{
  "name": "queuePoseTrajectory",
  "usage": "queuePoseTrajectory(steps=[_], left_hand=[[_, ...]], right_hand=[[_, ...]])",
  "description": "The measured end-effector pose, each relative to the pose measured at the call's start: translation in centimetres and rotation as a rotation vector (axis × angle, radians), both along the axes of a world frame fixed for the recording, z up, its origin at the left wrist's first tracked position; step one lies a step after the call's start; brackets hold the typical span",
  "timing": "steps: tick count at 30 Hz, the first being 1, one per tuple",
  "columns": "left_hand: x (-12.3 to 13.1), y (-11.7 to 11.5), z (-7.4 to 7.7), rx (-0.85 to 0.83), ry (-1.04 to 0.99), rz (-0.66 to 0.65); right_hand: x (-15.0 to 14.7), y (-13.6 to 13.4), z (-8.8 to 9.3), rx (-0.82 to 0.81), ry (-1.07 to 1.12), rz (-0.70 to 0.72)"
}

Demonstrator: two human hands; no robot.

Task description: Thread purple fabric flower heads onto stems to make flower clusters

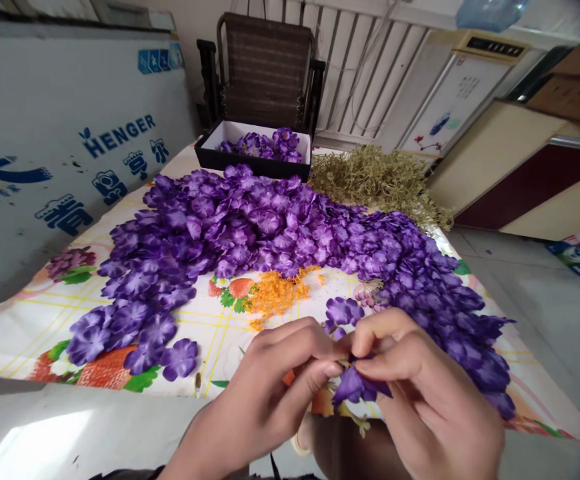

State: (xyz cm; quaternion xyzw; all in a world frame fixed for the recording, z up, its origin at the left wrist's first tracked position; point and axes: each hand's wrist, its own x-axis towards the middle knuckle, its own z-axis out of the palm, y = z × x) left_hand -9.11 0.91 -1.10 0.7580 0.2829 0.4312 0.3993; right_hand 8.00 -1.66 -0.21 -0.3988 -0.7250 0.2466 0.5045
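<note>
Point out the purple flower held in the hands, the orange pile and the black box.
purple flower (355, 387), head view, lower petal.
orange pile (275, 295), head view, middle.
black box (250, 164), head view, front wall.

On the white chest freezer (70, 153) at the left, blue letters read "HENGER", with blue Chinese characters beside and below it that I can't make out. Other labels are too blurred.
</note>
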Motion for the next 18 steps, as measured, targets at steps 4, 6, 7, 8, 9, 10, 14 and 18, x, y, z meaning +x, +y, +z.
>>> queuePoseTrajectory(steps=[4, 6, 7, 8, 9, 10, 14, 18], left_hand=[[-0.1, -0.1, -0.1, 0.009, 0.012, 0.0], [-0.1, -0.2, -0.1, -0.005, 0.023, -0.01], [-0.1, -0.2, -0.1, -0.015, 0.026, -0.017], [-0.1, -0.2, 0.0, -0.025, 0.03, -0.026], [-0.1, -0.2, 0.0, -0.035, 0.033, -0.033], [-0.1, -0.2, 0.0, -0.047, 0.038, -0.035], [-0.4, -0.1, 0.1, -0.117, 0.052, -0.058], [-0.6, 0.3, 0.2, -0.218, 0.045, -0.108]], right_hand=[[-0.1, -0.1, -0.2, -0.113, 0.021, 0.052], [-0.1, -0.1, -0.4, -0.186, 0.078, 0.077], [-0.2, 0.0, -0.5, -0.22, 0.109, 0.089], [-0.2, 0.0, -0.5, -0.254, 0.141, 0.103], [-0.3, 0.0, -0.6, -0.295, 0.174, 0.115], [-0.3, 0.1, -0.6, -0.336, 0.21, 0.132], [-0.2, 0.6, -0.3, -0.47, 0.323, 0.236], [-0.1, 1.4, -0.2, -0.555, 0.365, 0.303]])
